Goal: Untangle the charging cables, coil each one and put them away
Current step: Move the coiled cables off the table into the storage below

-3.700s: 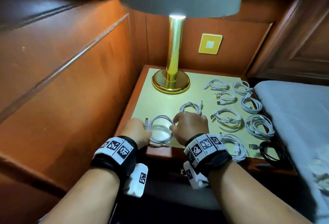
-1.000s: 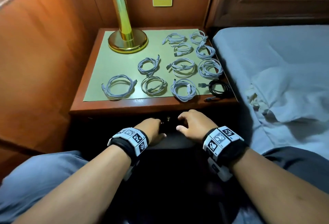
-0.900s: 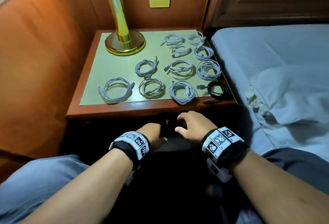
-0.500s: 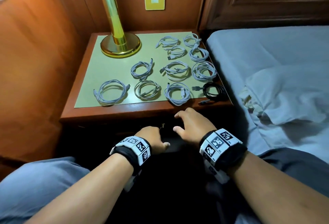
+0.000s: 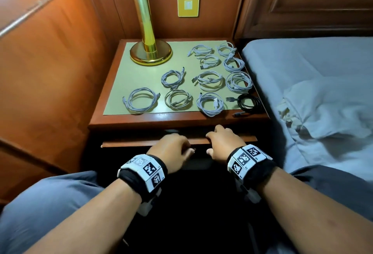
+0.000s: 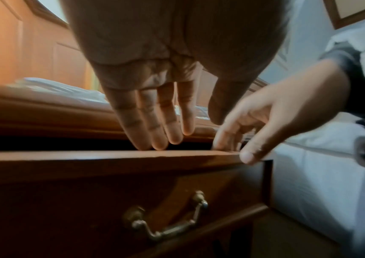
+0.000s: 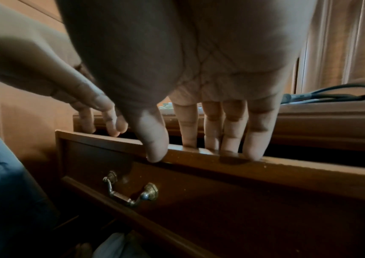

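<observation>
Warm reddish wood panelling wraps this corner, and a polished wooden nightstand (image 5: 121, 120) stands tight between the panelled wall and a bed (image 5: 302, 62) dressed in pale blue-grey sheets. Its top carries a smooth, matte yellow-green mat (image 5: 131, 80). On the mat's far left sits the round, shiny brass base of a lamp (image 5: 151, 52), its mirror-bright column rising out of sight. Behind it a square yellow wall plate (image 5: 188, 4) is set into the panelling.

Ten white charging cables (image 5: 141, 99) lie on the mat in neat round coils, spread across the middle and right, none touching its neighbour as far as I can see. A black cable (image 5: 248, 103), also coiled, rests at the near right corner, partly on the bare wood edge, its plug ends sticking out to the left and front.

Below the top, the drawer (image 5: 125, 144) stands slightly out, a dark gap showing behind its front. A tarnished brass bail handle (image 7: 130, 191) hangs on the drawer front, untouched. The left hand (image 5: 171, 150) has straight fingers laid over the drawer's top edge, tips at the gap. The right hand (image 5: 222, 142), just beside it but not touching, rests likewise, fingers flat over the edge and thumb (image 7: 153, 137) pressed at the front lip. Both wrists wear black bands with white marker tiles.
</observation>
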Demonstrator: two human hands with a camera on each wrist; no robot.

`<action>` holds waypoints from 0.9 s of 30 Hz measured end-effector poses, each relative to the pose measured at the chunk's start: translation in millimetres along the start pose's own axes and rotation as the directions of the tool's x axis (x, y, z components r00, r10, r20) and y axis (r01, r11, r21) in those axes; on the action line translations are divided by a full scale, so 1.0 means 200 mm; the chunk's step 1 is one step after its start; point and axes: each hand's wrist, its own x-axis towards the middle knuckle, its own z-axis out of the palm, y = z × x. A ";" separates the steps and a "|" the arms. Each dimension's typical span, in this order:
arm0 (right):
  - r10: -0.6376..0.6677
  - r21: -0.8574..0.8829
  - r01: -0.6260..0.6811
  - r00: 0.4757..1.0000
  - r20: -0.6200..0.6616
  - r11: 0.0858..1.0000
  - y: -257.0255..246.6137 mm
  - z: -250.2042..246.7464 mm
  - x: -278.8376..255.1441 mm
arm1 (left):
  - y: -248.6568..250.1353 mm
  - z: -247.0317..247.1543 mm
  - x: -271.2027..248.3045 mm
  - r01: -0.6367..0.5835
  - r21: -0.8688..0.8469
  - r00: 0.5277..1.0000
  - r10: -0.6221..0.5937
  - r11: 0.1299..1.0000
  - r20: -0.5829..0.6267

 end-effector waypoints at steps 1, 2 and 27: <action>0.004 0.006 -0.004 1.000 0.007 1.000 0.00 0.00 0.00 | -0.03 -0.03 0.00 -0.010 0.005 0.997 0.010 1.000 -0.072; 0.010 0.013 -0.010 1.000 0.014 1.000 0.00 0.00 0.01 | -0.06 -0.05 0.01 0.008 0.024 0.996 -0.005 1.000 -0.091; 0.035 -0.083 -0.018 0.978 0.204 0.996 -0.10 0.07 -0.31 | -0.05 -0.09 -0.38 0.157 0.291 0.943 -0.231 0.944 0.239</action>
